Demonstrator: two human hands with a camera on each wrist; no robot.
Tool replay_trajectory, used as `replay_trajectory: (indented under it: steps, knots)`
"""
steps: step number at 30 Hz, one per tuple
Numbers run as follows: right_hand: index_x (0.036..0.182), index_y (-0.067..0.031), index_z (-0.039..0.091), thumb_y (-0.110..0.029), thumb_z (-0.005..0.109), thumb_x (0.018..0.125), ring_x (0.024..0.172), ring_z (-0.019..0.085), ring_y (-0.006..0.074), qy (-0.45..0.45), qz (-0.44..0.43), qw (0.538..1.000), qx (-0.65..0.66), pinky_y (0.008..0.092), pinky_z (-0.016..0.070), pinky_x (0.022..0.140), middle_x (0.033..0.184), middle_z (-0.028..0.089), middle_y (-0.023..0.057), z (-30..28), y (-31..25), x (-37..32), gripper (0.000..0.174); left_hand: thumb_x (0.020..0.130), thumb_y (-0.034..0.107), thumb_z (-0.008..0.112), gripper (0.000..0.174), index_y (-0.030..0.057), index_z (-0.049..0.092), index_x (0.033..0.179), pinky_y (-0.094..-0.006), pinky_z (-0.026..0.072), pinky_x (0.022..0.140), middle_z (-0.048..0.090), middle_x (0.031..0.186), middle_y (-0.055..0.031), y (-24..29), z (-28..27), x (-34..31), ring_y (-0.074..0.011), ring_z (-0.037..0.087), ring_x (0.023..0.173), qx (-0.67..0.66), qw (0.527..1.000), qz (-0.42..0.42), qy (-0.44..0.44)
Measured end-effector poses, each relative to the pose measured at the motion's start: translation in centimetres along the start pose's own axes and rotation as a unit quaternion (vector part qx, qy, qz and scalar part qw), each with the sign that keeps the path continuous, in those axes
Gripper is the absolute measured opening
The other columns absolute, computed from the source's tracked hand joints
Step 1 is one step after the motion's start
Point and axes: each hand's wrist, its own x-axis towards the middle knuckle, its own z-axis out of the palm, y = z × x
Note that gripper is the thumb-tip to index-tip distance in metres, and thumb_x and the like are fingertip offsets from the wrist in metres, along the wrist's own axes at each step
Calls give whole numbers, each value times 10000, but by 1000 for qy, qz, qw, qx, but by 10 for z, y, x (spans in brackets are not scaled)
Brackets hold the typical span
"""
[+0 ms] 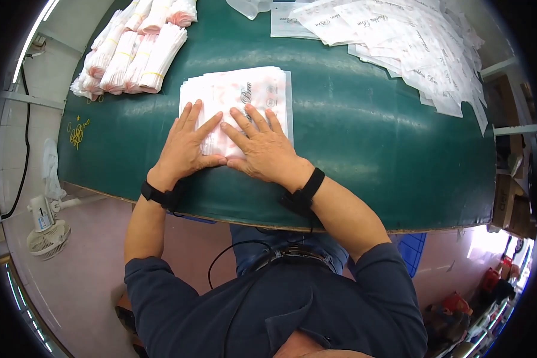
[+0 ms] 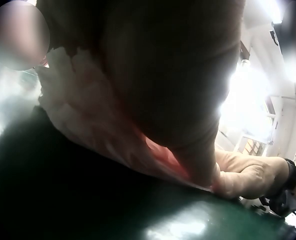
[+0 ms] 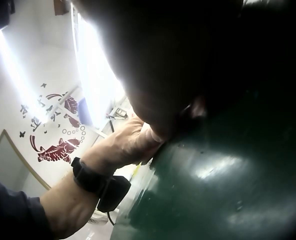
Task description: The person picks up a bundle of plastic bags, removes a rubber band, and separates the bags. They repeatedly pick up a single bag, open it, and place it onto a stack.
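Note:
A stack of thin white plastic bags (image 1: 227, 86) with pinkish patterns and dark script lies on the green table in front of the person. My left hand (image 1: 185, 149) presses on the stack's left part with fingers spread. On its lower right part rests my right hand (image 1: 267, 149), fingers also spread, and the two thumbs come close together at the near edge. In the left wrist view the crumpled bag edges (image 2: 83, 105) show beneath the dark left hand (image 2: 163, 75). The right wrist view has the right hand (image 3: 158, 60) in deep shadow, hiding most of the stack.
Bundles of bags (image 1: 125, 59) tied with yellow bands lie at the back left. Loose yellow rubber bands (image 1: 76, 135) sit near the left edge. A wide spread pile of printed bags (image 1: 394, 36) covers the back right of the green table (image 1: 364, 161).

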Motion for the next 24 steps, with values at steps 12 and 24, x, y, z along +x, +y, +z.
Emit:
replay_trajectory:
  steps: [12, 24]
  knots:
    - [1654, -210, 444, -640, 656, 967, 1621, 276, 382, -6, -2, 1000, -14, 596, 196, 1303, 1758, 332, 124, -6, 2, 3, 838, 836, 770, 730, 1003, 285, 442, 1666, -670, 265, 1251, 265, 1746, -273, 5, -11, 1, -474, 214, 1629, 4, 999, -21, -35]
    - [1587, -199, 546, -630, 672, 967, 1604, 327, 354, 24, 9, 999, 22, 575, 216, 1301, 1724, 404, 111, -3, 3, -1, 765, 1010, 770, 488, 905, 182, 384, 1689, -620, 164, 1305, 272, 1771, -187, 9, -1, 0, -385, 198, 1652, 13, 999, -41, -29]
